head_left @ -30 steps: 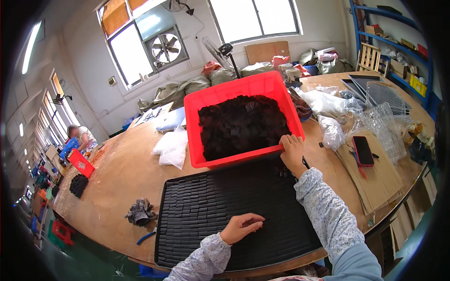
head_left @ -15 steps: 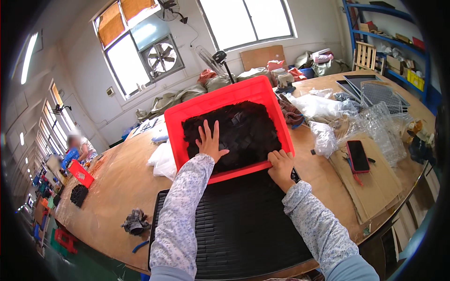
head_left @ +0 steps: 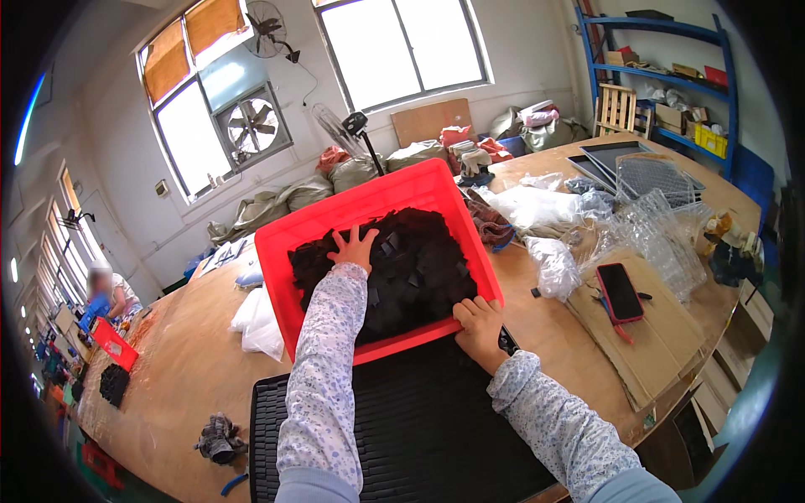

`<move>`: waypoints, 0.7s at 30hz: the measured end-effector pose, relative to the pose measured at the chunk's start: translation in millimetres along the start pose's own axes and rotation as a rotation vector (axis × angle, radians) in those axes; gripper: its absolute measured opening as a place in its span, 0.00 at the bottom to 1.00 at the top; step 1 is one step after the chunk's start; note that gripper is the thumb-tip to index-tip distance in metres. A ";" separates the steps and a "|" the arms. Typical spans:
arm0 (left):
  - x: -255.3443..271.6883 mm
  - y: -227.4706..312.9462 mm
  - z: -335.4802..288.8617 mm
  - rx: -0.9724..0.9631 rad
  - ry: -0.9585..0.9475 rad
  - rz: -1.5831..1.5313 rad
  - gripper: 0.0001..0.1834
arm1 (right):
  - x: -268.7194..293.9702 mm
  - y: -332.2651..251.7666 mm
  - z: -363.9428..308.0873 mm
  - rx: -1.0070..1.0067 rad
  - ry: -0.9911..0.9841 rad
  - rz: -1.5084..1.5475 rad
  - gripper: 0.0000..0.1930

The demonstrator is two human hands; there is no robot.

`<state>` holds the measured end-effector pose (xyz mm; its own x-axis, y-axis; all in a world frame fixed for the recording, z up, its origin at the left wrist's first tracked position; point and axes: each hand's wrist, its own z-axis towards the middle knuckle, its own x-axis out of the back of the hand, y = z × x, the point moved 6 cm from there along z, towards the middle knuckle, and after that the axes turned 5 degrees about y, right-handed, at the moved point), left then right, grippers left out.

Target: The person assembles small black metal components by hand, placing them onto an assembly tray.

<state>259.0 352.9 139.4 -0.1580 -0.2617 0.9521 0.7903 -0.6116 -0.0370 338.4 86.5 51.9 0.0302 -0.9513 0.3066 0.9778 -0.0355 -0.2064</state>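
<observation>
A red plastic bin [head_left: 281, 243] stands tilted toward me on the table, loaded with small flat black pieces [head_left: 394, 293]. On top of those pieces, toward the left, rests my left hand [head_left: 354, 251] with its fingers spread. My right hand [head_left: 480, 329] is closed around the bin's near right rim. Directly in front of me, partly beneath the bin's near edge, lies a large black tray [head_left: 419, 419] with rows of slats or pieces across it; my forearms hide parts of it.
A phone [head_left: 620, 293] lies on flat cardboard [head_left: 650, 335] to the right, beside clear plastic sheeting [head_left: 662, 235] and white bags [head_left: 553, 267]. A dark crumpled cloth [head_left: 220, 438] lies left of the tray. Far left, a person [head_left: 117, 293] sits near another red bin [head_left: 113, 342].
My left hand has shifted from over the pieces' middle down among them toward the far left, fingers now more bent. My view has turned slightly; the right hand keeps its grip on the rim.
</observation>
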 end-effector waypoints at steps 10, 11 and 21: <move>35.1 -18.7 -38.5 -0.356 0.258 -0.220 0.26 | 5.6 -3.3 -2.7 0.014 0.019 0.011 0.16; 48.4 -13.1 -53.1 -0.398 0.282 -0.264 0.26 | 6.0 -0.7 -3.9 0.014 0.008 -0.007 0.16; 115.2 -5.4 -258.1 -0.532 0.282 -0.490 0.29 | -1.3 4.9 10.9 0.056 -0.072 0.043 0.17</move>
<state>83.7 133.4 171.0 -0.6170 -0.0057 0.7870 0.2120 -0.9642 0.1592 345.4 91.0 60.6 0.0856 -0.9269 0.3653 0.9852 0.0242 -0.1695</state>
